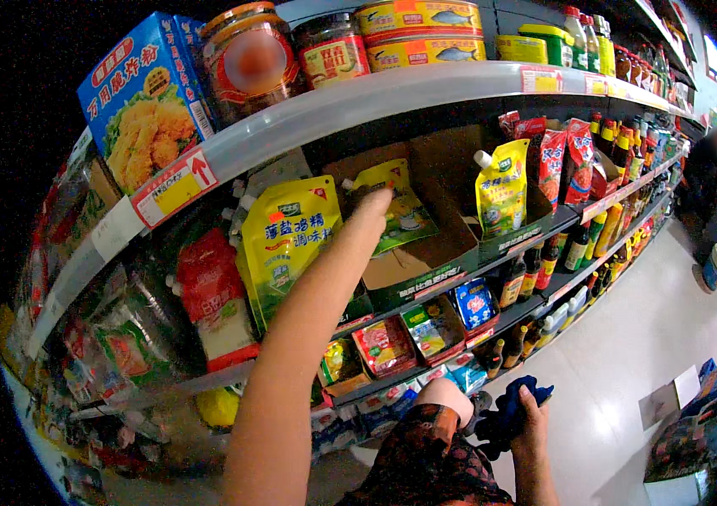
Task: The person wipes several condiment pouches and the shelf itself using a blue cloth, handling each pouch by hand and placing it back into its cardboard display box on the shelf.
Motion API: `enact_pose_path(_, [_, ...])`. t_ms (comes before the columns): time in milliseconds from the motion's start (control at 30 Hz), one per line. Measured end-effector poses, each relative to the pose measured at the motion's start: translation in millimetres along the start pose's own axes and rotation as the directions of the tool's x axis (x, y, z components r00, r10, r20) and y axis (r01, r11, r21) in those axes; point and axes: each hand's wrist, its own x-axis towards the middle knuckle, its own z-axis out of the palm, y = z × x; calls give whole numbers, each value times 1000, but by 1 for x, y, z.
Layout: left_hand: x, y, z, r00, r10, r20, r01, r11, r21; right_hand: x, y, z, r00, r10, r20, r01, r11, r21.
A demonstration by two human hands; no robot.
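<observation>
My left arm stretches into the middle shelf, with my left hand (pixel 377 203) over a yellow-green spouted seasoning pouch (pixel 406 218). That pouch leans back inside an open cardboard display box (pixel 396 269). Shadow hides my fingers, so whether they grip the pouch cannot be told. Left of the forearm stands a larger yellow seasoning pouch (pixel 292 234) with printed writing. Another yellow spouted pouch (pixel 502 186) stands upright at the display box's right side. Low beside my knee, my right hand (pixel 532 414) is shut on a bunched dark blue cloth (pixel 513 411).
The upper shelf edge (pixel 371 95) curves above my arm, carrying jars, flat tins (pixel 421 35) and a blue frying-powder box (pixel 143 101). Lower shelves hold packets (pixel 383 348) and sauce bottles (pixel 513 284). A person (pixel 709 167) is farther down the tiled aisle (pixel 611 335). Stacked goods (pixel 706 430) stand at right.
</observation>
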Motion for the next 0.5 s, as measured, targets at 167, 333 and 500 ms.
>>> enact_pose_path(167, [10,-23,15,999,14,30,-8,986,-165,-4,-16,0,998,12,-64,-12,1000,3])
enact_pose_path(333, [14,1,17,987,110,115,-82,971,-225,9,7,-14,994,-84,-76,85,996,6])
enact_pose_path(500, [6,-36,90,981,93,-170,-119,981,-151,17,-6,-24,991,-79,-110,75,996,-43])
